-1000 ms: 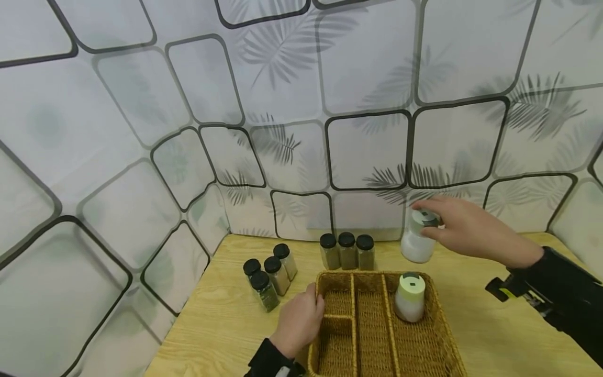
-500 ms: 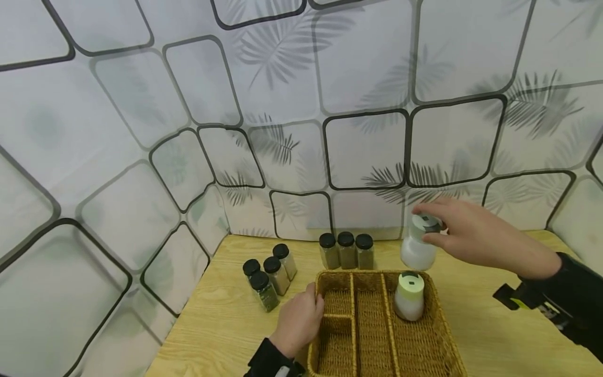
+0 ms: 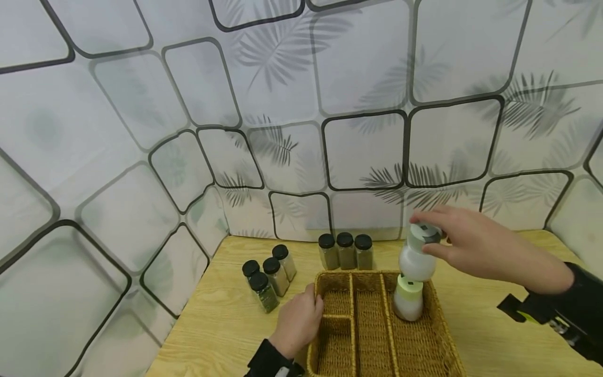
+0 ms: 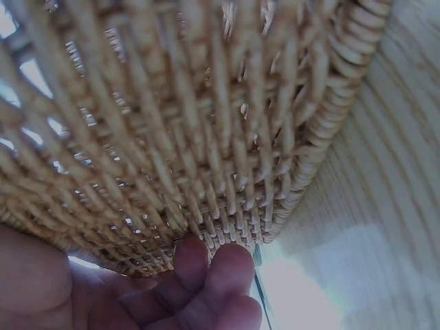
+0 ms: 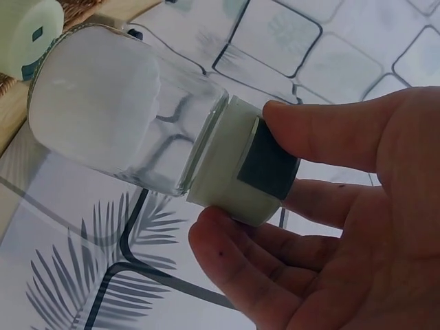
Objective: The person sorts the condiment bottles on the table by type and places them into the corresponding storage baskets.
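My right hand [image 3: 476,246] grips a glass seasoning jar [image 5: 96,103] by its pale green lid [image 5: 234,158], thumb on one side and fingers on the other. White powder fills part of the jar. In the head view it hangs above the back right of a wicker basket [image 3: 392,335], overlapping the top of a second jar with a yellow-green lid [image 3: 409,301]. That second jar stands in the basket's right compartment. With my left hand [image 3: 298,320] I hold the basket's left side near the back corner; in the left wrist view the fingertips [image 4: 230,265] touch the woven wall.
Several black-capped spice jars [image 3: 270,277] stand left of the basket on the wooden table [image 3: 207,314]. Three more black-capped jars [image 3: 345,251] form a row behind it. A patterned cloth [image 3: 292,162] hangs along the back and left.
My right hand has lowered the held jar and brought it toward the basket, so it now overlaps the second jar's lid in the head view. The left hand has stayed on the basket.
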`<state>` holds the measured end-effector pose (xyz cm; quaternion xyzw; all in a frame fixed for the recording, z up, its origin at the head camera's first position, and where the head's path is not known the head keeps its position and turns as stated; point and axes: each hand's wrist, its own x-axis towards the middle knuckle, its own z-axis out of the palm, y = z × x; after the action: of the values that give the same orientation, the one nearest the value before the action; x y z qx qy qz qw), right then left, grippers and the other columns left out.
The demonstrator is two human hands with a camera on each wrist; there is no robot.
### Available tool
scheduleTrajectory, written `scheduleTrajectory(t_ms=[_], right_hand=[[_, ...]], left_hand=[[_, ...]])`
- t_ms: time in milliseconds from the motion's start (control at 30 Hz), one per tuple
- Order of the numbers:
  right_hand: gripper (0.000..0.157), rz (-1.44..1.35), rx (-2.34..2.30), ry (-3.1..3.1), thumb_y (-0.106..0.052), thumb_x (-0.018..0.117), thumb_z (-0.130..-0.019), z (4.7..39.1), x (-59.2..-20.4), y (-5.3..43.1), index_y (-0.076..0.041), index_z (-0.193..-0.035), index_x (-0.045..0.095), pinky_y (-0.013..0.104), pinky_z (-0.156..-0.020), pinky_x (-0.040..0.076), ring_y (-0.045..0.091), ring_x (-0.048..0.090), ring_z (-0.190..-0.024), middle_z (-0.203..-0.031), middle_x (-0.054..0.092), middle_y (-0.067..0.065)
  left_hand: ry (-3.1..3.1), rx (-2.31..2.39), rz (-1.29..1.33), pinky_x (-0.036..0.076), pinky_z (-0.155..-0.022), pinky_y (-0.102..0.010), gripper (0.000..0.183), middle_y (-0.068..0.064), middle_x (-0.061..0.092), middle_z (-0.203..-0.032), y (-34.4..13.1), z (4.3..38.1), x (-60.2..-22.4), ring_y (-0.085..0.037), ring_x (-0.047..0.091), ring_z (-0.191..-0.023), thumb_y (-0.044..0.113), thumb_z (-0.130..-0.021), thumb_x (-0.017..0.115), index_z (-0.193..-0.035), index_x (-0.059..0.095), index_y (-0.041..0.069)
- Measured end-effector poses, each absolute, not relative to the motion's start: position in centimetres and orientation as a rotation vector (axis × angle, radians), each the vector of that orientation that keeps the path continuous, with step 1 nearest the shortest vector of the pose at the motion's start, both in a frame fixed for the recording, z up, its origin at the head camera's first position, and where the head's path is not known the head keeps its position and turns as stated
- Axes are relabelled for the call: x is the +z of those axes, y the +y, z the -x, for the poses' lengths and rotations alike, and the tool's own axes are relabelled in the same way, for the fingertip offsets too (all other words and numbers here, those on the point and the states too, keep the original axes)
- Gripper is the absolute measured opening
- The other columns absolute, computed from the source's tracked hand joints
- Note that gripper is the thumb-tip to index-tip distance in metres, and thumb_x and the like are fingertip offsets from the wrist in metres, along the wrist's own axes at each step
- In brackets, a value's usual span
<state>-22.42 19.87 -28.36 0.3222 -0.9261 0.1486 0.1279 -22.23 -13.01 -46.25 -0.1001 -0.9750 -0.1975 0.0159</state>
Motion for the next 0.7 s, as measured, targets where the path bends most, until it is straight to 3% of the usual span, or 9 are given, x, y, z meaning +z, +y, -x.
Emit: scheduleTrajectory(t_ms=[700], right_hand=[[0.049,-1.011,0.449,-2.816,-0.024,0.075,-0.082,19.7,-28.8,18.7,-0.021,-0.128,0.057,0.032,-0.066,0.052,0.003,0.055,-0.087,-0.113,0.059,-0.004]], left_hand=[[-3.017,-0.595,0.319,0.038,-0.043,-0.033,0.033,0.000,0.050,-0.059,-13.0,22.2,-46.2,-0.013,0.048,-0.049,0.024,-0.101,0.042,-0.119,0.054,0.000]])
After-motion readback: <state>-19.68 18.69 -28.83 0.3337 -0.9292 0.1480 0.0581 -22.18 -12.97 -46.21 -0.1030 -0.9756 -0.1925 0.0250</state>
